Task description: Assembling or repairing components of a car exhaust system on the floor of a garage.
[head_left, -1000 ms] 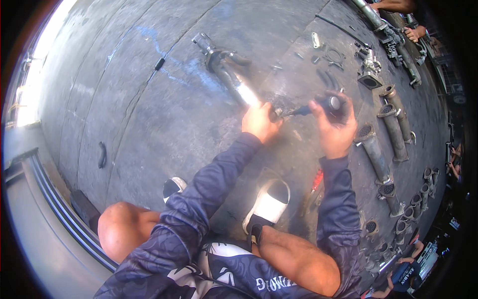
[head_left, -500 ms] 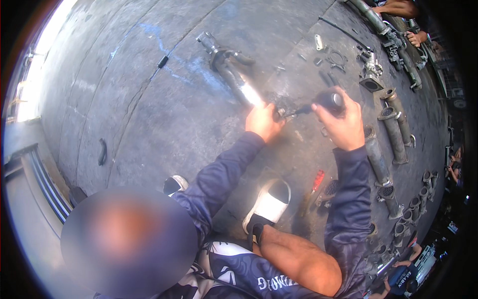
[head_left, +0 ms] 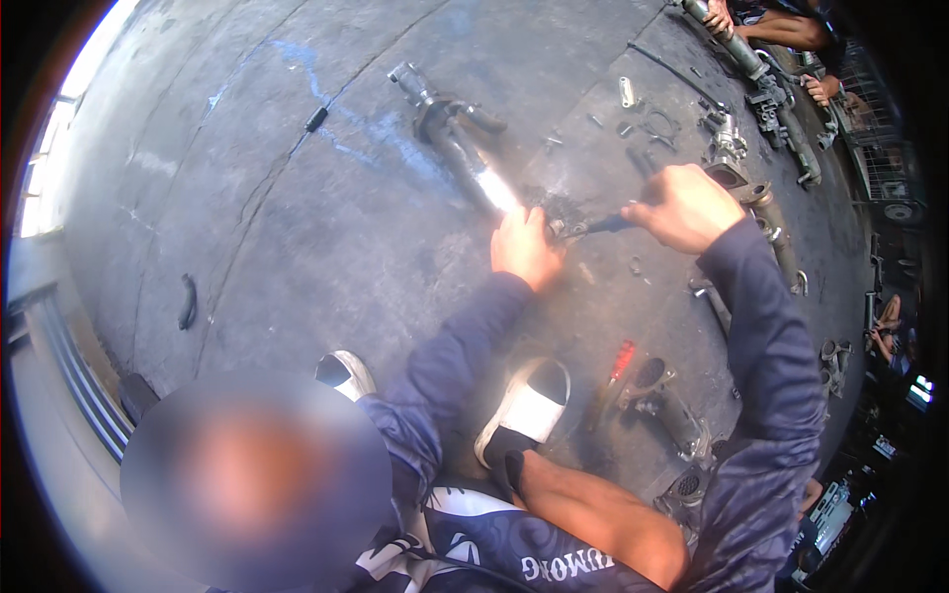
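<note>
A metal pipe assembly (head_left: 479,168) with fittings at its upper end lies on the concrete floor, angled toward me. My left hand (head_left: 526,247) is closed round its near end, by a small fitting (head_left: 561,229). My right hand (head_left: 687,206), back turned upward, grips a dark-handled tool (head_left: 613,221), whose shaft reaches to that fitting beside my left fingers; the tool's tip is too blurred to make out. Below my hands, near my white slide sandal (head_left: 534,405), lie a red-handled tool (head_left: 623,358) and a flanged part (head_left: 650,378).
More pipes (head_left: 779,232), a valve body (head_left: 727,138) and small loose parts (head_left: 626,92) lie to the right. Co-workers' hands (head_left: 816,91) hold a long assembly at top right; another person (head_left: 890,326) sits far right. A short hose (head_left: 188,301) lies left, near a metal edge (head_left: 74,366).
My right hand has swung up and to the right, rolling over to show its back, still on the dark tool. My left hand has shifted slightly right on the pipe's end.
</note>
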A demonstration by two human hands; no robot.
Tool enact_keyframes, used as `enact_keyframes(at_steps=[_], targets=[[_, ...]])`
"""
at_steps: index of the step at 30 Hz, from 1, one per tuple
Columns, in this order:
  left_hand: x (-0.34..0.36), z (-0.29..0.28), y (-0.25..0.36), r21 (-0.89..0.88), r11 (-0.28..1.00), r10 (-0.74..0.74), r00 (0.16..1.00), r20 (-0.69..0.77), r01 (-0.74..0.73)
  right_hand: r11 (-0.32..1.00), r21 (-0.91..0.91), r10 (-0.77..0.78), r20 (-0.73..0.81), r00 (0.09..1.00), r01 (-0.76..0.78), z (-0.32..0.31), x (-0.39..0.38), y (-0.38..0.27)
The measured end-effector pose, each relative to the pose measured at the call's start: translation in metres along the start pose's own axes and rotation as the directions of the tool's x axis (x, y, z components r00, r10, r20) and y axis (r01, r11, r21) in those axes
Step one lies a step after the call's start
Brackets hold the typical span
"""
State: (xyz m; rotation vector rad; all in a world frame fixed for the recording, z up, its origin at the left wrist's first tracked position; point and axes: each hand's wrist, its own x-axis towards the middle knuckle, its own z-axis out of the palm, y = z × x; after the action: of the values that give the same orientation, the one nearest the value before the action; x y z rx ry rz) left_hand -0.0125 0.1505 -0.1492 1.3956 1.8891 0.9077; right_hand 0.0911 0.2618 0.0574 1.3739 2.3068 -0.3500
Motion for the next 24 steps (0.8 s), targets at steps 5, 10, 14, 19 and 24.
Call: enact_keyframes(at_steps=[5, 10, 14, 19, 24], targets=[[0.001, 0.004, -0.004, -0.004, 1.000, -0.012, 1.000, -0.015, 0.012, 0.998, 0.015, 0.057, 0.342, 0.938, -0.066, -0.028, 0.015, -0.023], [0.000, 0.003, -0.006, -0.025, 1.000, 0.015, 1.000, -0.013, -0.015, 0.973, 0.036, 0.177, 0.522, 0.835, -0.229, -0.012, 0.017, -0.015], [0.001, 0.004, -0.008, -0.044, 0.998, 0.043, 0.999, -0.003, -0.043, 0.972, 0.085, 0.155, 0.465, 0.872, -0.218, 0.002, 0.019, 0.001], [0.003, 0.006, -0.008, -0.034, 0.999, 0.038, 0.999, 0.014, -0.038, 0.977, -0.052, -0.193, 0.193, 0.962, 0.207, 0.003, 0.011, -0.009], [0.003, 0.004, -0.011, 0.021, 1.000, -0.013, 0.994, 0.107, 0.011, 0.937, -0.215, -0.228, 0.212, 0.950, 0.273, 0.003, -0.008, -0.030]])
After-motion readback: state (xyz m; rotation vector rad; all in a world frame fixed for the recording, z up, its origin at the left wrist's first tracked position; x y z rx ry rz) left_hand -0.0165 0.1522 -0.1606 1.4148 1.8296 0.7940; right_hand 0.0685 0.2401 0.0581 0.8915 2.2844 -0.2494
